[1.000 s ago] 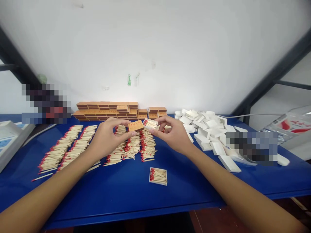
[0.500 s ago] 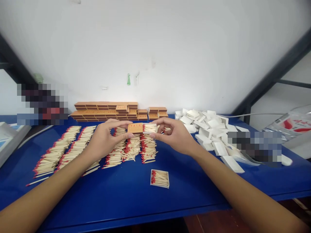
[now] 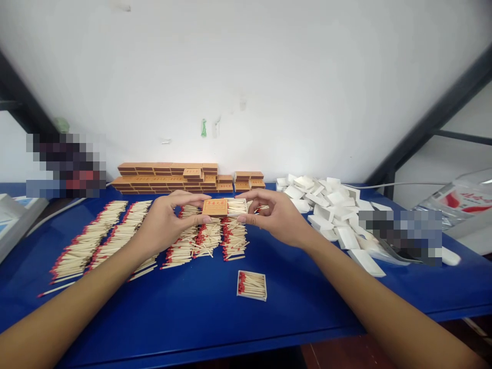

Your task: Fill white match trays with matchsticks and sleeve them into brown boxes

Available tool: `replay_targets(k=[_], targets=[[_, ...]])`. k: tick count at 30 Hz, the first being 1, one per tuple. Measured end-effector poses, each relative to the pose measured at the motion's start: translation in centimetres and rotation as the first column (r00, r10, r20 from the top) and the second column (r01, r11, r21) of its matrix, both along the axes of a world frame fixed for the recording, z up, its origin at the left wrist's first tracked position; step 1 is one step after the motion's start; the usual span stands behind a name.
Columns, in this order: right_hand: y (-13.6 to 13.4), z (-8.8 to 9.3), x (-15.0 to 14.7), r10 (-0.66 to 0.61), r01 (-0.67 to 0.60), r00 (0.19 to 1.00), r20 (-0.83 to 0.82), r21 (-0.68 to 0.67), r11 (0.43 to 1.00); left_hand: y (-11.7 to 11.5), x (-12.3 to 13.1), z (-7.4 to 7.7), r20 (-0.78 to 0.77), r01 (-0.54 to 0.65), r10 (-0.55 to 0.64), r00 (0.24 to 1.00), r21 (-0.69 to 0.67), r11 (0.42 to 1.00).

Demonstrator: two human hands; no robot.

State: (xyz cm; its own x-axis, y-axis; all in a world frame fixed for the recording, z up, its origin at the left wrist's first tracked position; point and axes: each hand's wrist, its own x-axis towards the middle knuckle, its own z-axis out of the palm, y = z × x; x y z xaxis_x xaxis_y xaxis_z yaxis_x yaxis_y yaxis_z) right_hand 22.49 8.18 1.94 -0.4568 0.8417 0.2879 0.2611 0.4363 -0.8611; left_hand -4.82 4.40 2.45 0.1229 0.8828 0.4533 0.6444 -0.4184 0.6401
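Between thumb and fingers my left hand (image 3: 169,214) grips an orange matchbox sleeve (image 3: 214,207). My right hand (image 3: 273,214) pinches the far end of a white matchbox tray (image 3: 246,206) filled with matches. The tray's left end is inside the sleeve; its right part sticks out, showing pale match sticks, and the red heads are hidden. Both hands hover over rows of loose red-tipped matches (image 3: 234,241). Nearer me on the blue table lies a second tray of matches (image 3: 251,285), without a sleeve, its red heads to the left.
Closed orange matchboxes (image 3: 161,182) are stacked along the wall. White trays (image 3: 326,205) lie heaped at the right, near a plastic-wrapped package (image 3: 461,200). More match rows (image 3: 92,238) spread on the left of the blue table (image 3: 172,318). Two patches are blurred out.
The tray has slid further left into the sleeve, so its red match heads no longer show. Both hands still hold the same parts.
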Motion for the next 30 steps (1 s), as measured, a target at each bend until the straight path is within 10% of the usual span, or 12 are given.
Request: replay_targets(k=[30], targets=[[-3.6, -1.8, -3.0, 0.232, -0.28, 0.955, -0.185, -0.3, 0.912, -1.3, 1.9, -1.8, 0.123, -0.042, 0.031, 0.992, 0.093, 0.995]])
